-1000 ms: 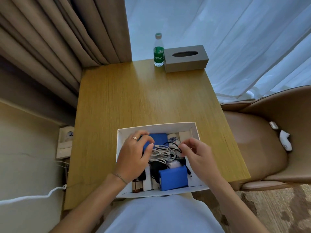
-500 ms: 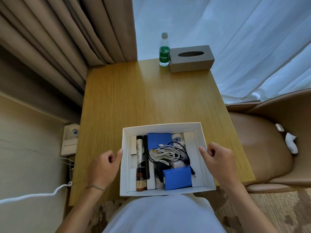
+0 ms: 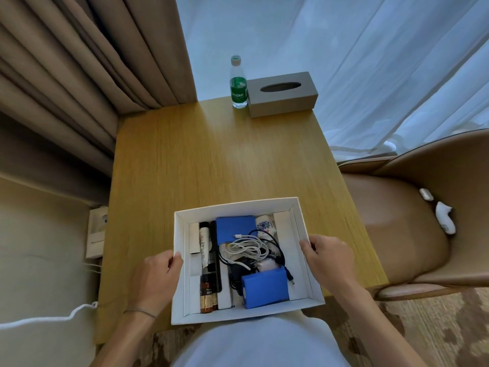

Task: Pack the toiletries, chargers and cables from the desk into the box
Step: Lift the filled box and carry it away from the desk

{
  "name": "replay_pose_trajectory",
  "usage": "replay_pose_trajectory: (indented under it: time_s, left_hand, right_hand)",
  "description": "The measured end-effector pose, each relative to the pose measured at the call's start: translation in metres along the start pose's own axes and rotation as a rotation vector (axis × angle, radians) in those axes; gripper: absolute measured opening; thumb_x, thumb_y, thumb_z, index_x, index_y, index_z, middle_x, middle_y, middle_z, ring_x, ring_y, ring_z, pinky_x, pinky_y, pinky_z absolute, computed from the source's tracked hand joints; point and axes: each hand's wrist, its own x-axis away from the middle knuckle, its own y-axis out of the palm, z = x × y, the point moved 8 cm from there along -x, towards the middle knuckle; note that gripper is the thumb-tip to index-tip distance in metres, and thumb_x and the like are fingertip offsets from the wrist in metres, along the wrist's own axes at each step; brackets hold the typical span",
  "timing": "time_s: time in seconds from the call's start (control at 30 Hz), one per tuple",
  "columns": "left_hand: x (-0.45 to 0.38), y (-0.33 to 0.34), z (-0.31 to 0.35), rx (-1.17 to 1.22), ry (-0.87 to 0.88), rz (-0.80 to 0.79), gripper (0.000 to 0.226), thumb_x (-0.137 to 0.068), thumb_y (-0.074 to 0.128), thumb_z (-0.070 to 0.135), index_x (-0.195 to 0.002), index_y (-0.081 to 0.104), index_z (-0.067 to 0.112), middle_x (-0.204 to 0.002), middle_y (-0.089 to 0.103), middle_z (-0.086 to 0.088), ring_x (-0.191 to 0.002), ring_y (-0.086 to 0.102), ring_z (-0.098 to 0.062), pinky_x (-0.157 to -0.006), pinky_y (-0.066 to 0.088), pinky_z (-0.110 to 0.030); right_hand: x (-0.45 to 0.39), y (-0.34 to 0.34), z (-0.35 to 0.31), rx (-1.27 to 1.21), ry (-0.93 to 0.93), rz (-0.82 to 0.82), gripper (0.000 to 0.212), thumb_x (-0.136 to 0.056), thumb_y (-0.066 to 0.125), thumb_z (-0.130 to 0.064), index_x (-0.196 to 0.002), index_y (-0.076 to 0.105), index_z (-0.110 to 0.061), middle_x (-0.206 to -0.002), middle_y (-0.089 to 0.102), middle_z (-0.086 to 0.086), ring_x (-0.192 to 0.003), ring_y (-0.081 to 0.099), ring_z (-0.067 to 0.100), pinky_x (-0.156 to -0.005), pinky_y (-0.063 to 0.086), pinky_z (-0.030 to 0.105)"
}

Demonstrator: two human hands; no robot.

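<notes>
The box (image 3: 246,312) at the table's (image 3: 211,165) near edge looks fully packed with cables (image 3: 244,249), chargers and toiletries. Left hand (image 3: 154,278) and right hand (image 3: 326,256) grip its sides; apparently nothing remains.

A white cardboard box (image 3: 239,315) at the near edge of the honey-yellow wood-grain desk (image 3: 217,160) holds two bright blue rectangular packs (image 3: 265,287), a white coiled cable (image 3: 246,249), a black comb (image 3: 214,263) and amber-brown bottles (image 3: 206,295).
</notes>
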Motion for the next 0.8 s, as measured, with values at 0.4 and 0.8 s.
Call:
replay_pose_trajectory:
  time_s: [0.4, 0.8]
  left_hand:
    - [-0.025, -0.019, 0.031, 0.099, 0.108, 0.019, 0.046, -0.1, 0.054, 0.026, -0.057, 0.053, 0.01, -0.046, 0.041, 0.002, -0.041, 0.035, -0.012, -0.045, 0.028, -0.028]
    - [-0.042, -0.067, 0.048, 0.131, 0.445, -0.005, 0.046, -0.099, 0.052, 0.034, -0.055, 0.049, 0.021, -0.044, 0.044, 0.0, -0.038, 0.036, -0.008, -0.04, 0.032, -0.027]
  right_hand:
    - [-0.01, -0.036, -0.006, -0.037, 0.066, 0.082, 0.047, -0.099, 0.054, -0.028, -0.055, 0.049, -0.011, -0.046, 0.039, -0.004, -0.042, 0.03, 0.011, -0.044, 0.024, 0.027]
    - [0.057, -0.058, -0.025, -0.107, 0.264, 0.353, 0.05, -0.096, 0.057, -0.032, -0.05, 0.043, -0.019, -0.044, 0.04, -0.006, -0.042, 0.035, 0.013, -0.045, 0.028, 0.029]
